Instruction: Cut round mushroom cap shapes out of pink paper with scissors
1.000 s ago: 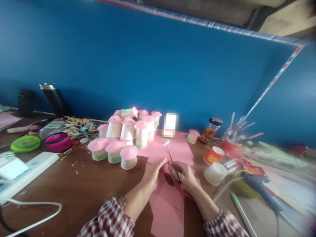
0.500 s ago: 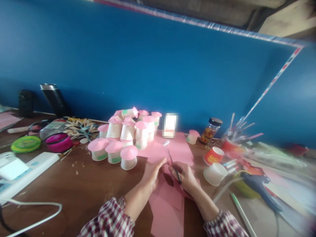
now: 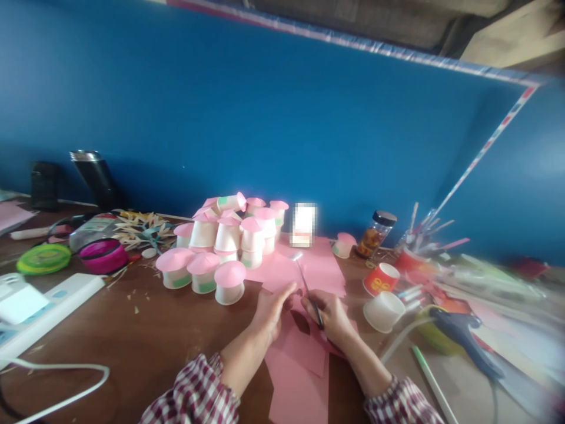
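My right hand (image 3: pixel 329 315) is closed around a slim tool (image 3: pixel 303 272) with a dark lower part and a thin shaft, its bright tip pointing away from me; I cannot tell its exact kind. Close on its left, my left hand (image 3: pixel 270 309) has curled fingers and a thumb reaching toward the tool. Whatever lies between those fingers is too small to make out. Both hands are above pink paper sheets (image 3: pixel 300 380). Another pink sheet (image 3: pixel 320 265) lies beyond them. To the left stand several white paper cups with pink cone tops (image 3: pixel 230 282), some stacked.
On the right are a red paper cup (image 3: pixel 380 279), a white cup (image 3: pixel 384 312), a lidded jar (image 3: pixel 376 234) and a glue gun (image 3: pixel 468 338). A power strip (image 3: pixel 70 303), a magenta case (image 3: pixel 103 256) and a black tumbler (image 3: pixel 95 179) are on the left. A blue panel (image 3: pixel 282 118) rises behind.
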Available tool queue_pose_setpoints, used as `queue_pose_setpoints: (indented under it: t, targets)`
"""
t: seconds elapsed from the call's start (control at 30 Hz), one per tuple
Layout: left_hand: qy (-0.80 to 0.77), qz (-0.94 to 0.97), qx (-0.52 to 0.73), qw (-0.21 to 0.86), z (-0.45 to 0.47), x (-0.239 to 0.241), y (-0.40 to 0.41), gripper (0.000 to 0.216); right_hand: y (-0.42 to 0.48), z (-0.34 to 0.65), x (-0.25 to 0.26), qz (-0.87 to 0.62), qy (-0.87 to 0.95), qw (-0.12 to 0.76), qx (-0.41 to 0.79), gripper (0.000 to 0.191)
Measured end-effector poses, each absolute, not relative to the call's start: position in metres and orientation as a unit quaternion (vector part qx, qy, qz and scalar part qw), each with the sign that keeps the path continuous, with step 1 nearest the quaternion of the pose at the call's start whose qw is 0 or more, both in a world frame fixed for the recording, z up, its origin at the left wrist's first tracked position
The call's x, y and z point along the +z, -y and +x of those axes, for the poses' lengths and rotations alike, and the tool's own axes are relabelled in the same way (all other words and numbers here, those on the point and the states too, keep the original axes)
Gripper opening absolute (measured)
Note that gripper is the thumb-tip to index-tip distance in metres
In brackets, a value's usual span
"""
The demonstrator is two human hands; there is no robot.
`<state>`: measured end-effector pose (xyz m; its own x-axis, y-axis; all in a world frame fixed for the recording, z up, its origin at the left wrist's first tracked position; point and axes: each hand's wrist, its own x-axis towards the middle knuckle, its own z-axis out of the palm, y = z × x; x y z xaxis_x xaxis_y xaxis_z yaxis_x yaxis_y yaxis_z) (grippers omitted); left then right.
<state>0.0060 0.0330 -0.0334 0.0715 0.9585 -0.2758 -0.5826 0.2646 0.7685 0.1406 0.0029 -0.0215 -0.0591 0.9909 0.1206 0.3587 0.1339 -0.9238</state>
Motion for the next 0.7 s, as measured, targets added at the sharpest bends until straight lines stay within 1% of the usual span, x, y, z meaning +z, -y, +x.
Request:
queue_pose_setpoints:
  t: [0.43, 0.57, 0.7]
  targets:
    - [-0.407, 0.243, 0.554, 0.685, 0.0039, -0.0332, -0.0341, 0.03, -0.0017, 0.1404, -0.021, -0.541, 0.622, 0.417, 0.382, 0.028]
    - [-0.409, 0.247, 0.553, 0.682, 0.0038, -0.0354, -0.0355, 0.03, -0.0021, 0.1405, -0.0216, -0.546, 0.62, 0.42, 0.375, 0.031]
    - [-0.416, 0.246, 0.551, 0.68, 0.0038, -0.0366, -0.0368, 0.041, -0.0021, 0.1398, -0.0236, -0.537, 0.622, 0.422, 0.383, 0.03]
